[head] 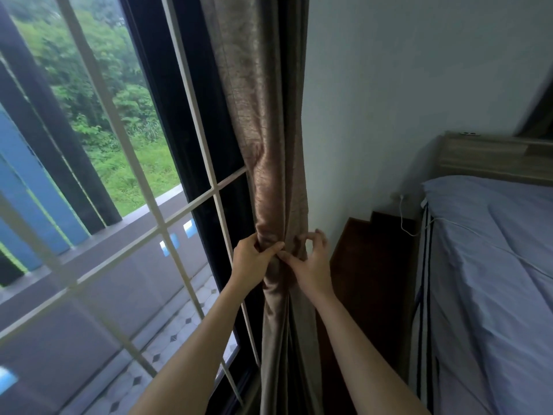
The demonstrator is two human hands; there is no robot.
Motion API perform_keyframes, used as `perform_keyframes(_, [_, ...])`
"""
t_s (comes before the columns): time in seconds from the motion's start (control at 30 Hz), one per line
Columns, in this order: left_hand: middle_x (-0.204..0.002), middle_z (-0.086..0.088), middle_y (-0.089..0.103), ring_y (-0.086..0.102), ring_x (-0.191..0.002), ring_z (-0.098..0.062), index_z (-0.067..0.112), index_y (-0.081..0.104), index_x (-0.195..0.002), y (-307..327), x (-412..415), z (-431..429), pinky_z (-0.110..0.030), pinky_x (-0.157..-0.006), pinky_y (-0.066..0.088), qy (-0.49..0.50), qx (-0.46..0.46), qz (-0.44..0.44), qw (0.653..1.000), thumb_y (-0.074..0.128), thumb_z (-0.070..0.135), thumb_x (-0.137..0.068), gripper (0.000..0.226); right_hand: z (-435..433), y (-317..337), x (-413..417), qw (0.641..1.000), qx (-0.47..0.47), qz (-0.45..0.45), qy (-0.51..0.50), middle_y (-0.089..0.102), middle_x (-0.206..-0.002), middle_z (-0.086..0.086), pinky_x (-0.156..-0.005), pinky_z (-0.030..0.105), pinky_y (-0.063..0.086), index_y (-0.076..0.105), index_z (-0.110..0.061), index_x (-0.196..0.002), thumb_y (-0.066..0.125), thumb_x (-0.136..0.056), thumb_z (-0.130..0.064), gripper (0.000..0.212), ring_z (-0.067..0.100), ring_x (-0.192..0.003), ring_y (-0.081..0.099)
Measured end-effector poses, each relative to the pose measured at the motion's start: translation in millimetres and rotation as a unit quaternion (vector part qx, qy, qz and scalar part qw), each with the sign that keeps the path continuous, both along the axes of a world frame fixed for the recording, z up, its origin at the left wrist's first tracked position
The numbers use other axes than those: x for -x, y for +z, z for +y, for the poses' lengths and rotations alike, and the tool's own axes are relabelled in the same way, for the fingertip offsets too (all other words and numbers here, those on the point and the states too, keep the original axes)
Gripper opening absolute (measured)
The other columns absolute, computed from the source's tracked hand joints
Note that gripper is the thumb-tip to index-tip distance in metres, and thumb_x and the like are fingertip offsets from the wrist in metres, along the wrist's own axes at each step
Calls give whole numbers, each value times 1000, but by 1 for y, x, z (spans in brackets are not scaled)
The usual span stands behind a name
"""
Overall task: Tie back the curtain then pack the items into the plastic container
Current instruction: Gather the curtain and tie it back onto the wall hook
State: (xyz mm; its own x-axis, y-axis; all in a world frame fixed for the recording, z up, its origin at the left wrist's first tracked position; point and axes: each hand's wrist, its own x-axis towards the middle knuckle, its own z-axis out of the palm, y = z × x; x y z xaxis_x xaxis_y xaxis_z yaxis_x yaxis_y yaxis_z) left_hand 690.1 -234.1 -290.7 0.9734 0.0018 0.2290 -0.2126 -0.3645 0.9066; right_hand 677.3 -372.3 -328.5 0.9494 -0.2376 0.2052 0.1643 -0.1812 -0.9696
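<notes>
Left fingers (259, 246) are curled tight round the gathered fabric, thumb clamped across the front. That left hand (253, 260) grips the curtain (269, 151) from the window side. Right fingers (317, 237) are bent and arched over the bunch's wall-side edge, thumb tip pressed into the folds just beside the left thumb, so the right hand (311, 266) pinches the same gathered waist. Whether a tie band sits under those fingers, cannot tell.

The brown curtain is squeezed narrow at the hands and hangs in loose folds below them. It sits at the right edge of the window (125, 163), against the pale wall (389, 85). A dark wooden cabinet (368, 265) stands near, at the wall's foot. Beyond it is a bed (493, 280) in a pale blue sheet, with a white cable (408, 227) trailing onto its edge.
</notes>
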Motion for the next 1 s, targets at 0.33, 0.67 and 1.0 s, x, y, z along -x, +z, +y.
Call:
perform_keyframes(0.33, [-75, 7, 69, 67, -74, -8, 16, 66, -81, 13, 2, 17, -16, -65, 53, 43, -87, 13, 995, 80, 32, -74, 23, 24, -7, -1, 986, -54, 28, 153, 73, -102, -9, -93, 37, 54, 67, -34, -106, 56, -95, -29, 17, 8, -97, 68])
perform_keyframes(0.67, [-91, -5, 62, 59, -82, -18, 5, 53, -102, 10, -9, 7, -24, -71, 44, 93, -144, 53, 984, 82, 44, -68, 59, 30, -26, -5, 974, -188, 71, 109, 73, -89, 3, -76, 24, 55, 68, -13, -95, 69, -86, -15, 9, 17, -85, 69])
perform_keyframes(1.0, [-88, -1, 68, 65, -81, -18, 18, 59, -87, -3, -17, -27, -25, -69, 53, 248, 6, 18, 968, 75, 21, -75, 21, 1, -34, -36, 909, -324, 196, 172, 66, -78, 16, -73, 31, 54, 69, 1, -87, 56, -82, 0, 15, 29, -81, 65])
